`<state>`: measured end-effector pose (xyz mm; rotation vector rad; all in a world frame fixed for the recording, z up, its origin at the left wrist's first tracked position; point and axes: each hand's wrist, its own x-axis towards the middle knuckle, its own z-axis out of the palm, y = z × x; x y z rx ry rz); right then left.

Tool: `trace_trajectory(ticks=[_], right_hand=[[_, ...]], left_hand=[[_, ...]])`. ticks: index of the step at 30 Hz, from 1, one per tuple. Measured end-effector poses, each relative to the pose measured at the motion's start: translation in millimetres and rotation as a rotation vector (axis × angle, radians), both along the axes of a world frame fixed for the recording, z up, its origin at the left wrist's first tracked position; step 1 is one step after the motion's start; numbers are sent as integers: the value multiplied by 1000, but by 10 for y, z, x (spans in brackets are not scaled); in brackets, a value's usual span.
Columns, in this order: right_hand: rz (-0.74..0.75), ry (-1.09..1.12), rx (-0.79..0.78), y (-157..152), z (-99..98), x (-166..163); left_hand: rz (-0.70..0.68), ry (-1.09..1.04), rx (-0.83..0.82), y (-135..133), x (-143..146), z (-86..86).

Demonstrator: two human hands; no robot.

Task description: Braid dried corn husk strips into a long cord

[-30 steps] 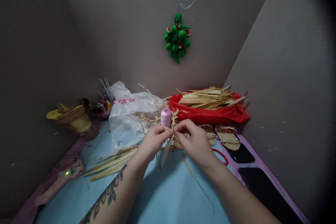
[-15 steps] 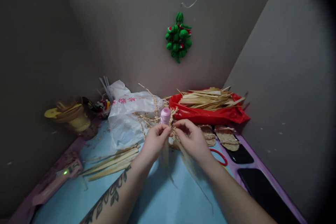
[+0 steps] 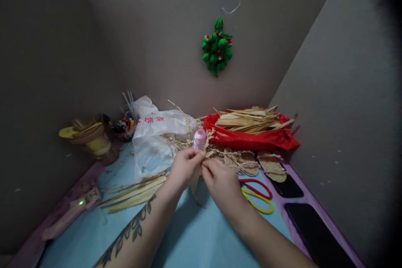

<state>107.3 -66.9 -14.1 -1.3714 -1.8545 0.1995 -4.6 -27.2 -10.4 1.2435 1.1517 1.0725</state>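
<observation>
Head view: just in front of the pink spool [image 3: 199, 140], left hand [image 3: 186, 167] and right hand [image 3: 221, 181] sit close together, both pinching a straw braid [image 3: 207, 141] that rises right of the spool. The hands hide the pinched part. Scissors [image 3: 264, 197], farther right, show handles; their blades are hidden.

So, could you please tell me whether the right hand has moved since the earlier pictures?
Yes: against the pink spool, the right hand has moved slightly left and lower in view, baring more of the scissors.
</observation>
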Motion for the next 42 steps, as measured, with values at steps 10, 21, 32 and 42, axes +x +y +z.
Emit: trace_trajectory(ticks=[10, 21, 32, 42], right_hand=[[27, 272, -112, 127, 209, 249], [143, 832, -564, 272, 0, 233], [176, 616, -459, 314, 26, 289], [49, 67, -209, 252, -55, 231]], left_hand=[[15, -33, 14, 27, -48, 21], [-17, 255, 256, -60, 36, 35], [-72, 310, 262, 0, -12, -36], [-220, 444, 145, 43, -168, 128]])
